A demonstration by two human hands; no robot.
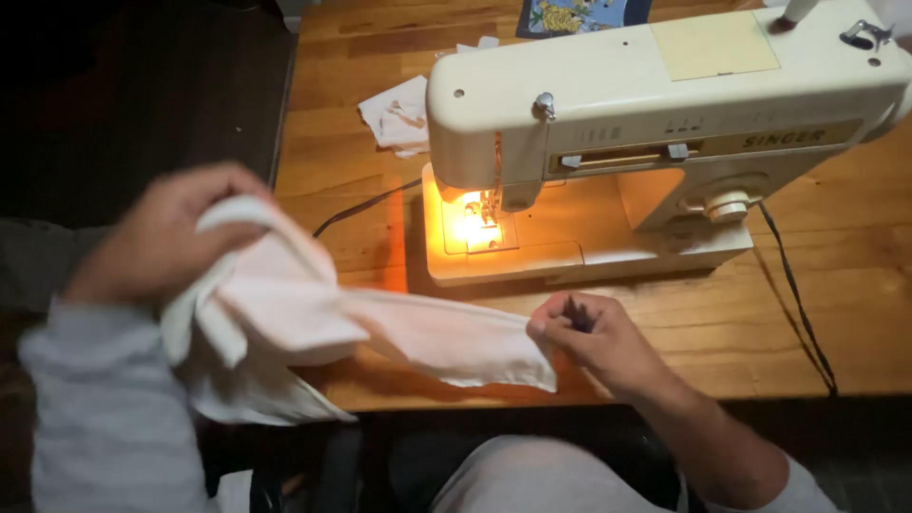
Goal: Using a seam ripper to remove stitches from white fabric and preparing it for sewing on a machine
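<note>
- Two hands on one piece of white cloth (pixel 399 332), stretched across the lower middle of the frame, over the near edge of the wooden table (pixel 836 313).
- Left hand (pixel 157 237), at the left of the frame, is closed over a bunched end of the cloth, lifted off the table; motion blur here.
- Right hand (pixel 594 332), lower centre-right, has fingers pinched together at the other end of the cloth, resting on the table edge. Something dark sits in that pinch; too small to tell what.
- Step, as I read it: straightening or checking the piece ahead of the machine, not feeding yet.
- Next move likely calls for bringing the cloth edge up to the needle area (pixel 484 214), lit by the lamp, centre of frame; cloth and needle are apart now.
- Cream sewing machine (pixel 665 85) fills the upper right.
- Fabric scraps (pixel 399 114) lie upper centre, left of the machine; a patterned blue piece (pixel 579 14) at top edge.
- Dark cords (pixel 798 304) run right of and left of the machine base; the left one lies near the feed path, possible snag.
</note>
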